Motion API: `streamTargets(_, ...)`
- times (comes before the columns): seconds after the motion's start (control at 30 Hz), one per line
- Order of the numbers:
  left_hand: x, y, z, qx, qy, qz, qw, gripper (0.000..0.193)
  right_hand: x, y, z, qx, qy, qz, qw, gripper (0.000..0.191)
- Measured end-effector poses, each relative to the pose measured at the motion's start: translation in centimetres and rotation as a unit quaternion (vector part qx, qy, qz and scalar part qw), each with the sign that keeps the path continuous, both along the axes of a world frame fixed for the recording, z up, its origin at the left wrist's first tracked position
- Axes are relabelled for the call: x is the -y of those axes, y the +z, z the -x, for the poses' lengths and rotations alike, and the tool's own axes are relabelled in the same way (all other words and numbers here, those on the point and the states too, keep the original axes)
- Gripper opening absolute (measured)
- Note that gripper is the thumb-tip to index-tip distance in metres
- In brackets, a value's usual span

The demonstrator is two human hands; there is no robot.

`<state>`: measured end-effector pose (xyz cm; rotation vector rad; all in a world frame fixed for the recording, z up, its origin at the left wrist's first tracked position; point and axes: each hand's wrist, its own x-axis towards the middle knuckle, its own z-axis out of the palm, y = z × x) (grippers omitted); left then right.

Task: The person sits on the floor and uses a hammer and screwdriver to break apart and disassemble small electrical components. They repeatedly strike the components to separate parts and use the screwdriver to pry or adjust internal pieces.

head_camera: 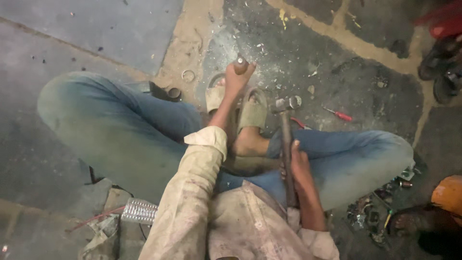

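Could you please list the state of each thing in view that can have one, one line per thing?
Left hand: closed around a short metal-tipped rod, held upright on the floor.
Short metal-tipped rod: upright, gripped, its tip showing above the fist.
Right hand: closed on the hammer's handle.
Metal-headed hammer: raised, head up, clear of the rod.
Red-handled screwdriver: lying flat on the floor, untouched.

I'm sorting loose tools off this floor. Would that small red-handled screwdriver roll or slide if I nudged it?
The red-handled screwdriver looks slim and round, lying flat, so it would probably roll sideways rather than tip. It seems light for its size. The gritty concrete floor, littered with chips, would likely stop it quickly.
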<state>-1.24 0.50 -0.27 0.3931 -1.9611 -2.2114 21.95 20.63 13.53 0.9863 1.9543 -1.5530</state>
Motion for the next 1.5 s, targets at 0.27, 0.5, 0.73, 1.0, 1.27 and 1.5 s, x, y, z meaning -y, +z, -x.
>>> streamTargets(0.27, 0.5, 0.5, -1.3, -0.013, -0.029, -0.004, 0.999, 0.033, 0.0, -0.4, 0.2, 0.005, 0.010, -0.007, 1.000, 0.070)
streamTargets(0.5, -0.5, 0.5, -1.4, -0.058, -0.012, 0.001, 0.998, 0.033, 0.2, 0.5, 0.4, -0.011, 0.020, -0.013, 1.000, 0.071)
streamTargets(0.73, -1.0, 0.5, -1.5, -0.074, -0.038, -0.039, 0.996, 0.032, -0.1, 0.7, 0.5, 0.021, 0.027, -0.030, 0.999, 0.072)
streamTargets(1.0, -1.3, 0.0, -1.5, -0.062, -0.006, -0.032, 0.998, 0.025, -0.4, 0.3, 0.3, 0.018, 0.051, -0.040, 0.998, 0.073)
streamTargets(1.27, -1.1, 0.5, -2.5, -0.064, -0.040, -0.033, 0.997, 0.021, -0.1, 0.8, 0.1, 0.022, 0.053, -0.038, 0.998, 0.072)
streamTargets(1.5, -1.2, 0.8, -3.1, -0.074, -0.098, 0.018, 0.992, 0.022, -0.3, 0.5, -0.4, 0.014, 0.045, -0.024, 0.999, 0.065)
